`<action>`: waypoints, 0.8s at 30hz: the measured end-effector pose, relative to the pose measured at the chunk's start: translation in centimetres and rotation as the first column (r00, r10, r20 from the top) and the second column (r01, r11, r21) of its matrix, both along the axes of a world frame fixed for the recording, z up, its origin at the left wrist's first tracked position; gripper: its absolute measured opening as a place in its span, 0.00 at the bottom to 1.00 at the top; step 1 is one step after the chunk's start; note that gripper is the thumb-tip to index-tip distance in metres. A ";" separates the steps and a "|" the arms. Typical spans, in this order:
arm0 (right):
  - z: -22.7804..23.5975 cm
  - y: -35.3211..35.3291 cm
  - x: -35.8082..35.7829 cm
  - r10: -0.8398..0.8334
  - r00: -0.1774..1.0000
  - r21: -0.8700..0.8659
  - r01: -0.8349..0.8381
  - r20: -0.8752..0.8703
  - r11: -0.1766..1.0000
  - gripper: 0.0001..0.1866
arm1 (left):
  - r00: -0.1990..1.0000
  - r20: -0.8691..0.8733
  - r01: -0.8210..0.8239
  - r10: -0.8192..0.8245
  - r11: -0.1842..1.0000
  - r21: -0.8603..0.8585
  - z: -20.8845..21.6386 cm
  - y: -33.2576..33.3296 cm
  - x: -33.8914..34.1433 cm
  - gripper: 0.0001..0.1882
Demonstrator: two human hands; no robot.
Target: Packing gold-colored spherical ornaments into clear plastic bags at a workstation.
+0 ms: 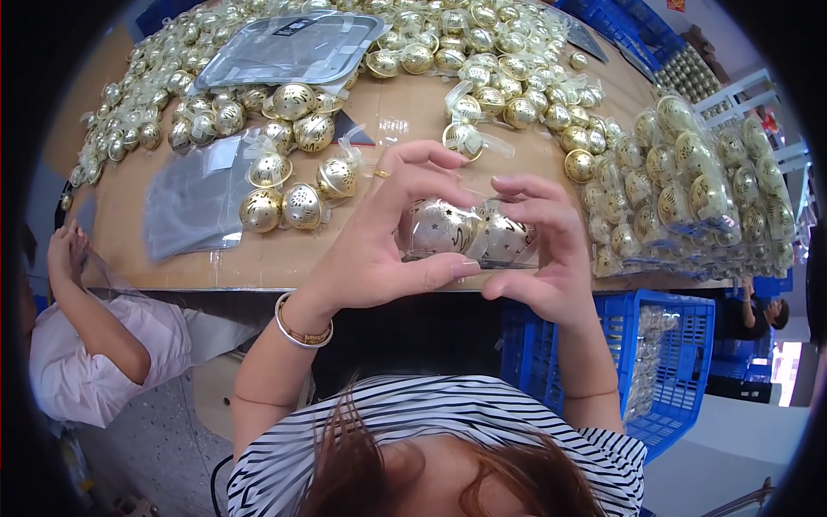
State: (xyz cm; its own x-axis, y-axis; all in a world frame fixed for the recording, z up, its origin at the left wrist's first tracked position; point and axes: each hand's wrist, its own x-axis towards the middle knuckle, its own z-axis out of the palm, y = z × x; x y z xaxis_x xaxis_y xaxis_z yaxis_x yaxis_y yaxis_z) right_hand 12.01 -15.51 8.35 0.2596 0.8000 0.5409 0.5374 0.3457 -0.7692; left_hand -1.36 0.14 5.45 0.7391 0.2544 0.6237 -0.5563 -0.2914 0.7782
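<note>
Over the table's near edge I hold a clear pack of silvery-gold bell ornaments (444,231) with dark markings and small star shapes; two balls show side by side. My left hand (366,237) grips its left end, thumb in front and fingers over the top. At the other end my right hand (556,250) curls round the pack, its thumb low and its fingers on the upper side. Just left of my hands, several loose gold bell ornaments (303,205) with pale ribbons lie beside flat clear plastic bags (185,207).
Many beribboned gold ornaments (517,77) cover the far table (405,112). A clear plastic tray (289,52) lies among them. Packed ornaments (680,189) are stacked at the right. Below stands a blue crate (680,379) with packs inside. At the left sits a person in white (112,345).
</note>
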 end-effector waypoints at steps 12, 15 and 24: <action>-0.2 0.0 0.0 -0.135 0.989 0.102 0.128 0.067 0.987 0.12 | 0.970 0.062 -0.230 0.234 0.971 -0.061 -1.4 -1.9 0.2 0.20; 2.2 0.6 -2.0 -0.265 0.866 -0.153 0.220 -0.424 0.963 0.15 | 0.979 -0.046 -0.202 0.201 0.896 -0.395 1.4 -4.0 0.0 0.20; 3.2 0.6 -0.9 -0.291 0.942 -0.325 0.225 -0.170 0.918 0.13 | 0.922 -0.331 -0.326 0.201 0.865 -0.382 2.0 -3.2 0.3 0.12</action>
